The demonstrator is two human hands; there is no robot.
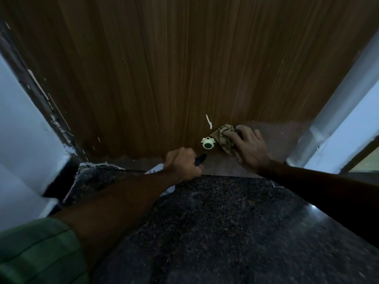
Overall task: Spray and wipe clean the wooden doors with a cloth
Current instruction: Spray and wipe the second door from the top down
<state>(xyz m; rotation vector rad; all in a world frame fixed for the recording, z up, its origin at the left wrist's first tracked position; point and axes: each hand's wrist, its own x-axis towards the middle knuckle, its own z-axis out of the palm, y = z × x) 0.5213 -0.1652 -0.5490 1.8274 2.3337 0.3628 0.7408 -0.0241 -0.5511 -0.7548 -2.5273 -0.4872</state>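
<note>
Brown vertical-grained wooden door (164,78) stood upright; crumpled tan cloth (222,136) lay against its base, at 5 o'clock.

Door (164,68): brown, vertical wood grain, small white flecks. Cloth (223,136) under right hand (249,148): beige, dark mottled pattern. Spray bottle (158,169) in left hand (182,165): white body, black trigger. Floor (225,222) below hands: dark speckled. Sleeve (34,249): green.

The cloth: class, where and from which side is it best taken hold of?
Grip the cloth at its crumpled left part, which shows beyond the right hand pressing it on the door. Come from the left, above the small white fitting; the bunched folds there look easy to pinch.
</note>
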